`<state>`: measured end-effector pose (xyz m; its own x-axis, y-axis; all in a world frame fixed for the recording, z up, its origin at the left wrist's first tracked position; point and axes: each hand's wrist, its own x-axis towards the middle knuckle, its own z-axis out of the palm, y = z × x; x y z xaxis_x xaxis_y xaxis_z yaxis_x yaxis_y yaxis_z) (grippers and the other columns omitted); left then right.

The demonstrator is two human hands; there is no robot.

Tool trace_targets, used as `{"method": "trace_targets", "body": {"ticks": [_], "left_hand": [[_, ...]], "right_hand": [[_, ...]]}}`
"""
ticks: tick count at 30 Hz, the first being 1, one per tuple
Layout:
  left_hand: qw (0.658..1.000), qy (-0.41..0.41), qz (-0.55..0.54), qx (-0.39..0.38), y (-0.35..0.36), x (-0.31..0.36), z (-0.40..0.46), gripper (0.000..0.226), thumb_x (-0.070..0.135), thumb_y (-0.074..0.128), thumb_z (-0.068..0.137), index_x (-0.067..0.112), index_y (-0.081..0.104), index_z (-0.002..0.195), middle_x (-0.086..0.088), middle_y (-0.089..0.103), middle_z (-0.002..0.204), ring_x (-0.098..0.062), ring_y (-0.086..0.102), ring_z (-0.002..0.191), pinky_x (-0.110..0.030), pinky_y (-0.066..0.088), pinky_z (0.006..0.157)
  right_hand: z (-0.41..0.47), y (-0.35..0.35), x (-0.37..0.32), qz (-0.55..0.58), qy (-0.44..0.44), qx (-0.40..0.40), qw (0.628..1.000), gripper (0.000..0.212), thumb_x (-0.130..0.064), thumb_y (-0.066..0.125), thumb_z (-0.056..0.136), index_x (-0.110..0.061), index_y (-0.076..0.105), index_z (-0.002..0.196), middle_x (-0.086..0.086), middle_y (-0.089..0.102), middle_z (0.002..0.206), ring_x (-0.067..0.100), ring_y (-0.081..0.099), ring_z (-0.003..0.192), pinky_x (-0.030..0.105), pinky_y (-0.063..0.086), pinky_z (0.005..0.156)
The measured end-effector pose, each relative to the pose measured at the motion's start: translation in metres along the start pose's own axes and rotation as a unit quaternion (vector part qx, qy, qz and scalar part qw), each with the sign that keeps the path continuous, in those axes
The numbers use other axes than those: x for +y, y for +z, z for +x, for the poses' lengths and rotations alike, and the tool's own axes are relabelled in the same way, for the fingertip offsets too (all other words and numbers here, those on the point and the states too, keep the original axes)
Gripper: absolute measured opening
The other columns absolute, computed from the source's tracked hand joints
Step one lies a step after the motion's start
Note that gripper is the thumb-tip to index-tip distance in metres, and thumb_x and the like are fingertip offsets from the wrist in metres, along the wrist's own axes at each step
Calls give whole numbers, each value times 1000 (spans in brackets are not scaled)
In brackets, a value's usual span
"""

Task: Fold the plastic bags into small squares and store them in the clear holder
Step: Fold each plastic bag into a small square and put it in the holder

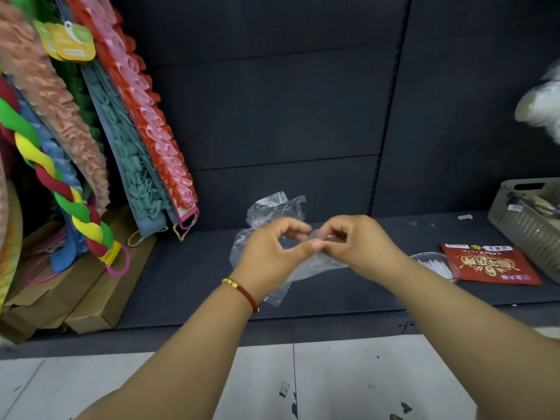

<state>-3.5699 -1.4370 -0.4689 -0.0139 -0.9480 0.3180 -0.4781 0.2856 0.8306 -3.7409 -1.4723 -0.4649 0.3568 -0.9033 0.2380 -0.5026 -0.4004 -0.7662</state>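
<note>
A dark, matte metal shelf [188, 283] with a slotted back panel fills the frame above pale floor tiles [348, 380]. At centre, the left hand [266, 253] and right hand [360, 244] both pinch a thin, crinkled clear plastic bag [272, 207]. The clear holder [430, 259] sits right of centre beside a glossy red packet [488, 265]; ruffled fabric strips [145, 122] hang upper left

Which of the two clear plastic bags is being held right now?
The near plastic bag, pinched between left hand and right hand. The crumpled bag behind lies untouched.
</note>
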Motion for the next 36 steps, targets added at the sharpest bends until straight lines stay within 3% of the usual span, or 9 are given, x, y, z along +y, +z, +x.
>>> {"method": "trace_targets", "body": {"ticks": [3,11,15,18,20,24,29,33,36], "left_hand": [[1000,5,9,25,-1,-4,2,22,14,75,84,24,65,67,15,64,67,3,57,68,-15,46,71],[980,-72,-100,157,-43,-22,13,22,16,58,97,14,59,75,-3,61,65,-10,54,61,-23,46,64],[975,-66,-69,198,-38,-18,14,23,22,50,101,17,53,79,4,46,62,0,39,50,-18,37,52],[955,-83,-139,248,-31,-11,17,23,22,45,103,12,51,82,3,44,62,0,41,44,-15,39,43],[933,-127,-215,259,-31,-13,18,25,23,47,103,15,52,80,2,49,63,-5,45,51,-23,45,49],[935,-209,-186,217,-37,-25,19,3,19,60,96,19,57,96,-1,60,94,-15,56,83,-27,46,74],[999,-39,-22,22,-44,-28,14,90,60,64,67,38,28,147,17,32,149,1,27,137,-21,28,105],[965,-113,-165,-172,-21,-33,9,79,45,81,64,25,52,135,-5,61,130,-16,58,121,-29,48,101],[957,-138,-199,-159,-15,-35,9,42,27,83,66,-2,64,90,-18,67,94,-27,64,84,-31,55,75]], "right_hand": [[0,-5,4,-2,14,-2,1000,14,-25,81,78,-22,69,71,-11,65,69,-3,56,62,10,43,57],[4,-46,35,30,86,8,996,9,-17,77,82,-17,73,74,-4,72,74,3,62,69,20,49,71],[5,-46,30,257,61,77,961,7,-17,75,81,-11,70,82,4,72,78,14,64,77,32,49,82],[5,-45,25,387,44,10,921,64,-47,84,65,-11,63,114,5,70,112,18,65,107,33,48,97],[1,-32,27,341,76,-54,935,62,-45,84,67,-17,63,118,3,68,121,18,60,119,37,42,108],[0,-19,27,288,108,-34,951,8,-13,67,89,-14,69,82,3,74,87,15,69,88,39,50,97],[-3,-31,17,156,57,-138,976,10,-20,70,88,-18,66,80,-9,66,74,7,59,74,27,47,75],[-5,-26,13,190,70,-204,958,9,-16,69,89,-21,68,81,-7,70,77,9,63,72,25,49,70],[-2,-31,18,284,89,-191,935,8,-10,71,87,-7,64,86,-2,69,74,9,64,66,21,51,63]]}}
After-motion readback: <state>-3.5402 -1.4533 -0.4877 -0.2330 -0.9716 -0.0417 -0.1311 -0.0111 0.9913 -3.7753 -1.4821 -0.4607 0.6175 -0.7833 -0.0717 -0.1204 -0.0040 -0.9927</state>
